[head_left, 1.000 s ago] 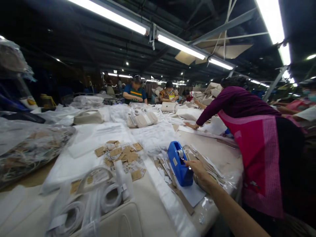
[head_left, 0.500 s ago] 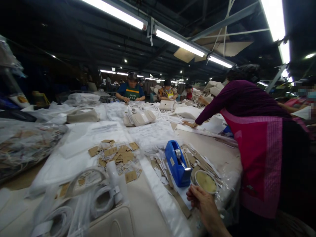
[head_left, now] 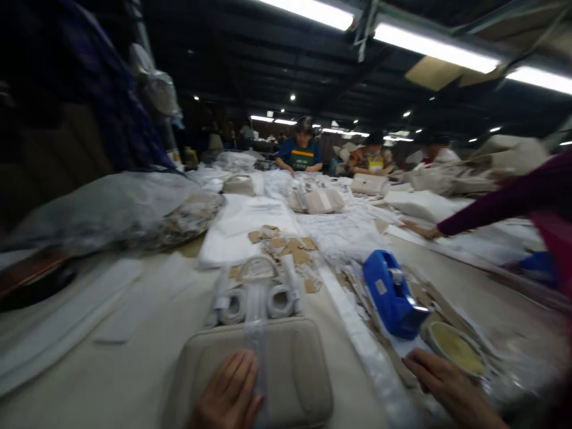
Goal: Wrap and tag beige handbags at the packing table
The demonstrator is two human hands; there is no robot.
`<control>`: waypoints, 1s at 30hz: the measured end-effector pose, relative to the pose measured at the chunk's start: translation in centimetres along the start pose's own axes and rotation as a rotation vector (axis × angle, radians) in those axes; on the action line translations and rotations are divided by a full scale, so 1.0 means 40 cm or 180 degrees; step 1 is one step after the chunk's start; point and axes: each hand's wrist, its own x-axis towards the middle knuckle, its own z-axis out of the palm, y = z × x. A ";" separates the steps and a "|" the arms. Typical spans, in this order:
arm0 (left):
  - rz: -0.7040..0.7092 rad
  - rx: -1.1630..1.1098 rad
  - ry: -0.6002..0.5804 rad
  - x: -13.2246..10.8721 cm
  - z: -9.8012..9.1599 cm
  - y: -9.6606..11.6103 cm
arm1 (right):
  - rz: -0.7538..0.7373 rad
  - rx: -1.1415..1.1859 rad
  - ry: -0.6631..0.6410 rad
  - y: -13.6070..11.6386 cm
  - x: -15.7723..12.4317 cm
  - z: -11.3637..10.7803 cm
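Observation:
My left hand (head_left: 232, 387) lies with its fingers stretched out on a beige handbag (head_left: 297, 357), beside a clear plastic strip (head_left: 256, 333) running over the bag's front. At the bag's top are its arched handle (head_left: 259, 262) and two wrapped rolls (head_left: 232, 305), perhaps coiled straps. My right hand (head_left: 440, 378) is closed, thumb and fingers curled together, in front of a blue tape dispenser (head_left: 388, 298). What it may pinch is hidden. Just right of the dispenser, near that hand, sits a round tin (head_left: 458, 345) with a yellowish content.
Brown paper tags (head_left: 292, 249) lie in a heap behind the bag. A large plastic sack (head_left: 111, 208) is at the left, above white strips (head_left: 75, 316). More bags (head_left: 319, 199) stand farther back. A co-worker's purple sleeve (head_left: 500, 199) reaches in from the right; other people sit across the table.
The view has swung left, so everything sits farther right or out of frame. My left hand has come into view on the handbag. My right hand remains closed by the dispenser.

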 end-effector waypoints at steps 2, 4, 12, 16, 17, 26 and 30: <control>0.0004 0.0045 -0.0017 0.007 0.001 0.013 | -0.0702 -0.0453 -0.0646 -0.106 -0.008 0.004; -0.0039 0.0094 0.0186 0.008 0.012 0.021 | -0.1492 -0.0867 -0.1301 -0.240 -0.011 0.005; -0.0256 -0.0034 0.0357 0.002 0.009 0.036 | -0.3638 -0.2703 -0.2487 -0.636 0.141 0.158; -0.0361 -0.0016 0.0584 0.012 0.012 0.028 | -0.3789 -0.3106 -0.2301 -0.674 0.206 0.226; -0.0356 0.0004 0.0606 0.013 0.017 0.026 | -0.3741 -0.3132 -0.2297 -0.680 0.210 0.231; -0.0289 0.0310 0.0675 0.004 0.057 0.021 | -0.2921 -0.3010 -0.2080 -0.704 0.276 0.263; -0.0255 0.0316 0.0623 0.008 0.052 0.017 | -0.2886 -0.2748 -0.1804 -0.697 0.343 0.253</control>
